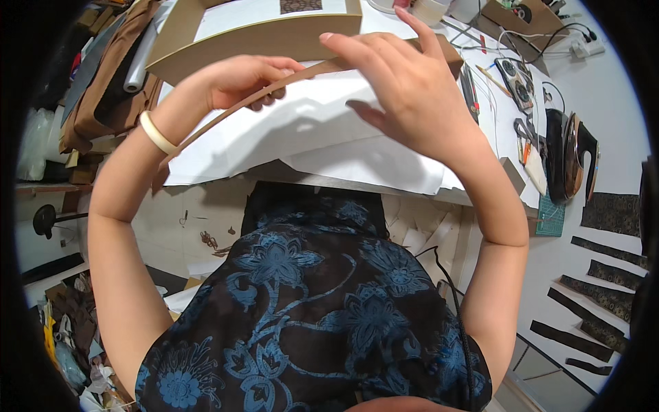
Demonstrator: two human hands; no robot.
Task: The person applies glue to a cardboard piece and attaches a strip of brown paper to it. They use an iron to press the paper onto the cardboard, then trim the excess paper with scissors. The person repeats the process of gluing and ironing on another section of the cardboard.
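Note:
A long, narrow brown strip (247, 99) curves through the air over the white paper (329, 123) on the table. My left hand (239, 80) pinches it along its length, and its lower end hangs past my wrist. My right hand (406, 85) is raised at the strip's upper end, thumb and fingers spread wide. Whether those fingers touch the strip is hard to see, since the hand covers that end. Behind the right hand sits a brown block-shaped thing (452, 55), partly hidden. On my left wrist is a cream bangle (156, 133).
An open cardboard box (257, 38) stands beyond my hands, with dark patterned material (301, 6) in it. A clothes iron (571, 157), a green cutting mat (551, 219) and scissors (524, 131) are at the right. Brown fabric (110, 98) and a white roll (141, 59) lie left.

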